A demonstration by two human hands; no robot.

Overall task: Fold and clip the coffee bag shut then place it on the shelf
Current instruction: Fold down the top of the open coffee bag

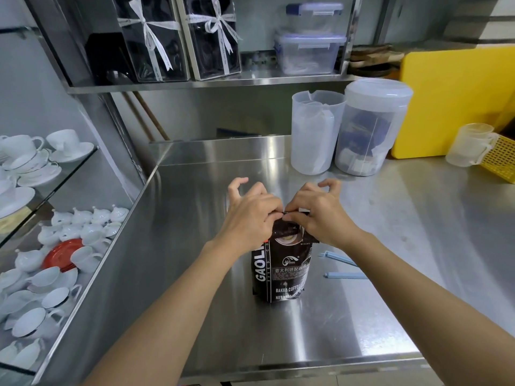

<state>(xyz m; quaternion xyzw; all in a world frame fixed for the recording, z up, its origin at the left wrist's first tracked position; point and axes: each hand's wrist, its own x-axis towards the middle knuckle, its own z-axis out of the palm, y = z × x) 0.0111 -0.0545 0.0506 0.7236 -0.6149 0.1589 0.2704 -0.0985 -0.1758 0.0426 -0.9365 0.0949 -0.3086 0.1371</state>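
Observation:
A black coffee bag (281,271) with white lettering stands upright on the steel counter (195,246). My left hand (248,215) and my right hand (320,215) both pinch its top edge, which is bent over between thumbs and forefingers; the other fingers are spread. A light blue bag clip (344,270) lies open on the counter just right of the bag, partly hidden behind my right forearm. The steel shelf (211,83) runs above the counter's back.
Two dark gift boxes with white ribbons (181,37) and stacked clear containers (309,37) sit on the shelf. A clear jug (315,132) and a lidded jar (367,129) stand at the back, beside a yellow board (457,96) and a yellow basket (501,160). White cups (41,246) fill the glass shelves on the left.

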